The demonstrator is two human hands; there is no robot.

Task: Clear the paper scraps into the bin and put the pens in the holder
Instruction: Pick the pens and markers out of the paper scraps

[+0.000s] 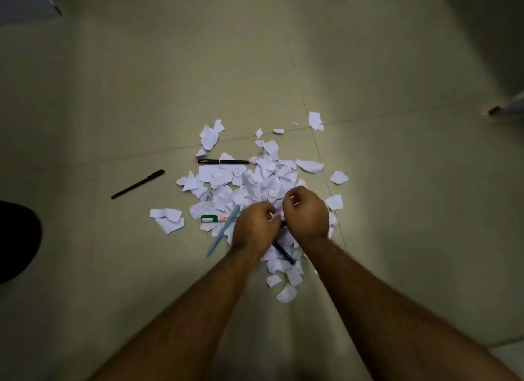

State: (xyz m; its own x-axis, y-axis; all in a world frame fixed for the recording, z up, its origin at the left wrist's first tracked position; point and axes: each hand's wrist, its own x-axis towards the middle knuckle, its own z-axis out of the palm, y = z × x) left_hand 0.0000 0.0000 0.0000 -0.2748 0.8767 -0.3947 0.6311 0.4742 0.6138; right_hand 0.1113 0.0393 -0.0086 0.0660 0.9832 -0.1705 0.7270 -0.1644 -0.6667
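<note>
A heap of torn white paper scraps [249, 179] lies on the tiled floor. My left hand [255, 227] and my right hand [307, 213] are curled over the near side of the heap, fingers closed among the scraps; what each holds is hidden. A dark pen [283, 252] pokes out from under my hands, and which hand grips it is unclear. A light blue pen [222, 231] and a green-and-white marker [214, 218] lie just left of my left hand. One black pen [223, 161] rests at the heap's far edge, another black pen [137, 184] lies apart to the left.
A dark rounded object [17, 241] sits at the left edge. A pale furniture leg [507, 108] shows at the right edge and a dark blue shape [25, 0] at the top left. Loose scraps [315, 120] lie scattered beyond the heap.
</note>
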